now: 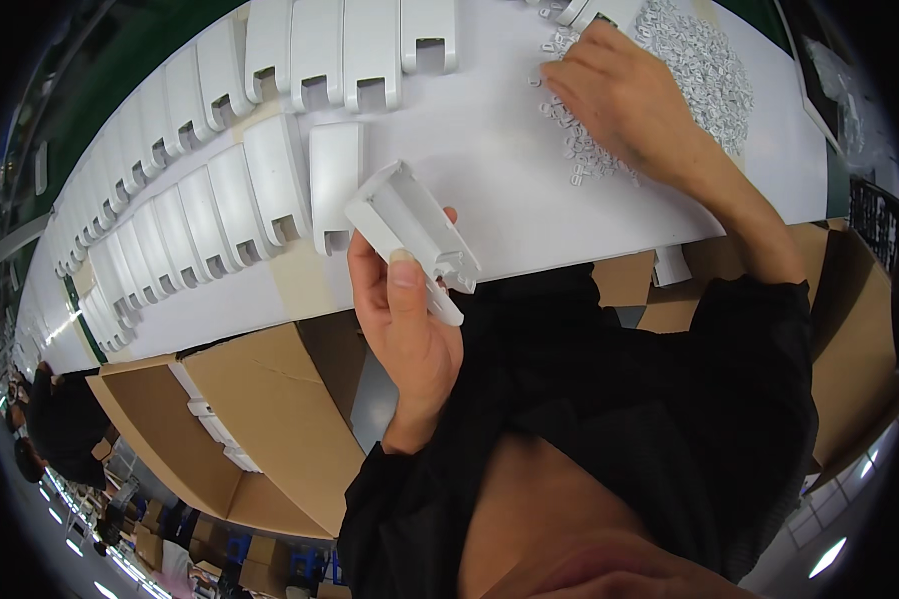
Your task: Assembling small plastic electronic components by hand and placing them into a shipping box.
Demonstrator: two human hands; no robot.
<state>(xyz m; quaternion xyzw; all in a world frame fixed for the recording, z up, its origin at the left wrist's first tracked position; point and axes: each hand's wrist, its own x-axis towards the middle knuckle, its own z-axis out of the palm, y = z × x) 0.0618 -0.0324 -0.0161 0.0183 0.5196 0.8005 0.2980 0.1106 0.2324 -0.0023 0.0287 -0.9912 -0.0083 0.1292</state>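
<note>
My left hand (407,324) grips a white plastic housing (417,225), a long hollow shell. It is tilted above the table's near edge, with its inner side turned up and the thumb along its lower part. Farther right, my right hand (624,95) is at the left side of a heap of small white plastic clips (694,70). Its fingers are curled and pressed together; whatever they hold is too small or hidden to make out. Just behind the left hand, a similar white cover (336,180) lies on the white table (499,150).
Two curved rows of white covers (260,185) run along the table's left side. A white part (581,12) sits beyond the right hand. Open cardboard boxes stand below the edge at left (270,399) and right (854,329). Another person (65,424) is at far left.
</note>
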